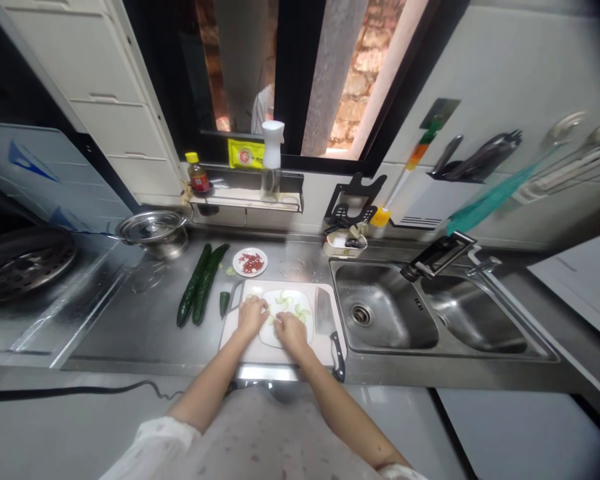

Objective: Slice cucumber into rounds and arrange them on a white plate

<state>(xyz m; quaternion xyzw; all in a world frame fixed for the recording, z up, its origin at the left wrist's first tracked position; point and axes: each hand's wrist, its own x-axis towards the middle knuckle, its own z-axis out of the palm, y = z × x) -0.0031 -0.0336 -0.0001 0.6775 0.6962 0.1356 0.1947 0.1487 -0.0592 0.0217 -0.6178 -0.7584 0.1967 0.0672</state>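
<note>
A white plate (305,332) lies on the cutting board (234,341), with thin pale-green cucumber slices (284,300) fanned out in small groups on it. Over the plate's left edge, my left hand (253,315) has its fingers pinched together; what they hold, if anything, is too small to make out. My right hand (291,333) reaches over the plate's lower middle, thumb and fingertips closed on a cucumber slice. Both sets of fingertips are close together. On the board's right side rests a kitchen knife (325,312), black handle toward me.
Two whole cucumbers (199,287) and a cut cucumber piece (224,303) lie left of the board. Behind it sits a small plate of red bits (251,263). A lidded steel pot (155,233) stands at back left. To the right is a double sink (385,303) with a black faucet (437,257).
</note>
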